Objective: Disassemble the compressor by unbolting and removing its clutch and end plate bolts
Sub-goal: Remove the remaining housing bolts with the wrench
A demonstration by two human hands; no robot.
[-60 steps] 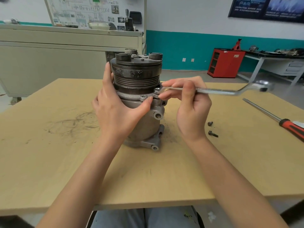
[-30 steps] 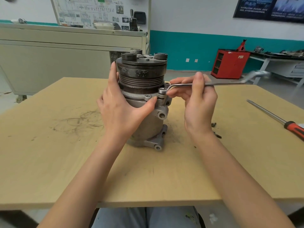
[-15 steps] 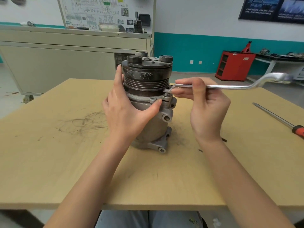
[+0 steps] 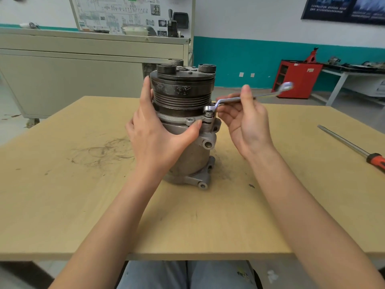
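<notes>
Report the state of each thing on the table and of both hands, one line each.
compressor, upright on the table, clutch on top
wrench, ring end on a flange bolt
left hand, grips the compressor body
right hand, pinches the wrench shaft
screwdriver, lying on the table, untouched

I cannot read any words here. The big white chart [image 4: 129, 13] on the back wall is full of tiny drawings and print, but it is much too small for me. The dark poster [image 4: 343, 9] high on the right has rows of pale letters, all blurry. The red cabinet [image 4: 295, 84] has a small white sticker [image 4: 310, 70] that I cannot make out. The compressor [image 4: 183, 89] has pale specks on its dark ring; I cannot tell if they are letters.
</notes>
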